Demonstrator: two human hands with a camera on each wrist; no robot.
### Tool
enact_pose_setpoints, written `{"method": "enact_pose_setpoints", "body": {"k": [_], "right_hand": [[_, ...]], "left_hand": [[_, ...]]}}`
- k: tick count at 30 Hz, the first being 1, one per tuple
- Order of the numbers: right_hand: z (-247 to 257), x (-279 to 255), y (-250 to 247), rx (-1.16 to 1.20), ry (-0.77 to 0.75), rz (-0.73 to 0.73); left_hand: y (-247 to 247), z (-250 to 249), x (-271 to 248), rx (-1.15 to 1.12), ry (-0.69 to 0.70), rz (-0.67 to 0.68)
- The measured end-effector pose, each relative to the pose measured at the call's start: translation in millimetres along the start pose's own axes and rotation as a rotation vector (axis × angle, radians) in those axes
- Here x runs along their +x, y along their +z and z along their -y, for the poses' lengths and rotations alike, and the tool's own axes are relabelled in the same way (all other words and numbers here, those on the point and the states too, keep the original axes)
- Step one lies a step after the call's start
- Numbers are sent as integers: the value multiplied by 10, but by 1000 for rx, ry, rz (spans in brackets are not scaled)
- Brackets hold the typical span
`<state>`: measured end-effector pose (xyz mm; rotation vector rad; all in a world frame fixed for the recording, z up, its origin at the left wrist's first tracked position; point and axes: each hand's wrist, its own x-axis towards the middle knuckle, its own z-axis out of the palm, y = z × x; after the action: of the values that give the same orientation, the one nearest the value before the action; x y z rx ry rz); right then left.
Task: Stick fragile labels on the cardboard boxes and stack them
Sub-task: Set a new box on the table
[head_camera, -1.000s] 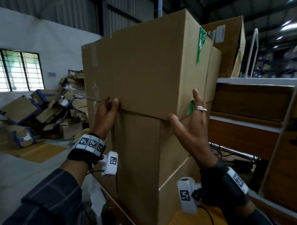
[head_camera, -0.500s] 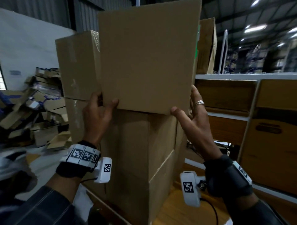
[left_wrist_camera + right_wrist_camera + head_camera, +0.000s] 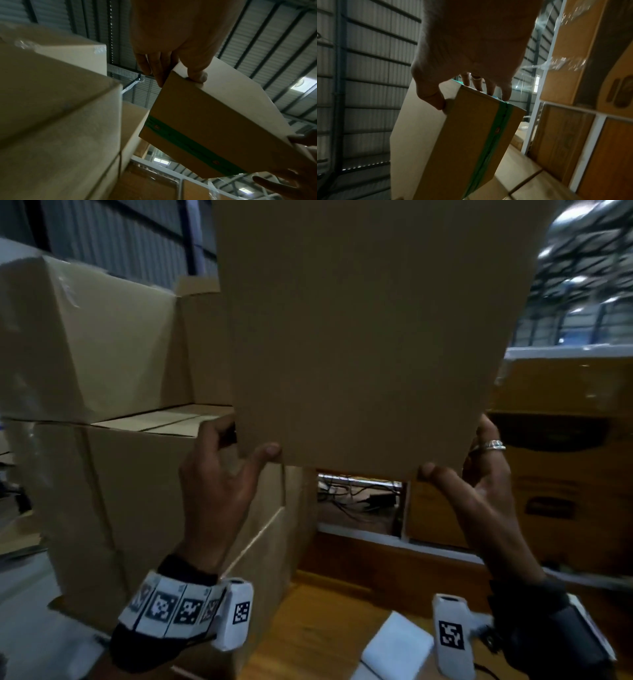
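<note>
The cardboard box (image 3: 370, 337) was held up in the air by both hands at its lower corners. The left hand (image 3: 219, 491) was grasping the lower left corner, the thumb (image 3: 263, 453) pressed on the near face and the fingers (image 3: 154, 67) laid on the far side. The right hand (image 3: 479, 484), with a ring (image 3: 491, 445) on one finger, was grasping the lower right corner in the same way. A green tape (image 3: 489, 148) was seen along the bottom seam of the box; small marks were printed on it, but they could not be read. No fragile label could be made out on the visible faces, and the top of the box was cut off in the head view. Just to the left, a stack of boxes (image 3: 102, 457) was standing, apart from the held box. At the right, a brown carton (image 3: 565, 474) with dark print was placed on a shelf (image 3: 394, 537); its writing was too blurred to read. Below, a white pad (image 3: 397, 648) was lying on the wooden desk (image 3: 308, 628).
</note>
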<state>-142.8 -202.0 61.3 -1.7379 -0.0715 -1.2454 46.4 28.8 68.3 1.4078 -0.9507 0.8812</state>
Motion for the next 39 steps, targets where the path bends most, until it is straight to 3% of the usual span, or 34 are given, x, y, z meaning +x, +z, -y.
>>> {"method": "enact_pose_setpoints", "body": {"k": [5, 9, 13, 18, 27, 33, 39], "right_hand": [[-123, -376, -1071, -122, 122, -16], [-269, -790, -1821, -192, 242, -26], [-416, -1250, -2445, -246, 361, -44], [-860, -1808, -3119, -298, 506, -40], [-1546, -2818, -3678, -350, 716, -40], [-1829, -3186, -3800, -396, 833, -29], [-1875, -3300, -3809, -408, 796, -78]], "left_hand": [[750, -400, -584, -160, -155, 184], [1324, -667, -1146, -369, -363, 336], [1853, -831, -1778, -431, -399, 480], [2421, -947, -2555, -472, -593, 569], [2814, -961, -3730, -416, -756, 725], [2850, -999, -3975, -358, -701, 886], [2910, -957, -4063, -286, -676, 944]]}}
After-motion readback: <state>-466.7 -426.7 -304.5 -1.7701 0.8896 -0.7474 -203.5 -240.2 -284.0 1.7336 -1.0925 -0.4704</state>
